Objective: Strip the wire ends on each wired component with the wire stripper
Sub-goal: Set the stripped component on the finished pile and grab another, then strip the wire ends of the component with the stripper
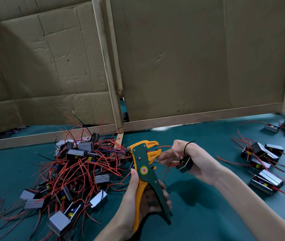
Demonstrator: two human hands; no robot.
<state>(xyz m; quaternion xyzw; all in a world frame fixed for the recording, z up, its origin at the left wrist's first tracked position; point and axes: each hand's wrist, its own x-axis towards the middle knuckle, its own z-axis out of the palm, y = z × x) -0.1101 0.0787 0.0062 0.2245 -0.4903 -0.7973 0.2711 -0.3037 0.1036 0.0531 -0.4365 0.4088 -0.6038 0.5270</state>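
- While the red wire of the held component points at the open mouth of the wire stripper, its tip reaches the orange jaws, above the green surface in the middle of the view.
- The right hand pinches that wire just beside the tool. The component's dark block rests against the hand, and a black wire loops over it.
- The left hand has its fingers curled round the two handles, which stand apart, not squeezed.
- To do this well, I judge the wire should go in straight and only a short way, held taut, before one firm squeeze.
- A tangled pile of like components lies to the left. A smaller group lies well apart on the right, with cardboard behind.
- A round red-and-yellow sticker marks the stripper; its writing is too small to read.
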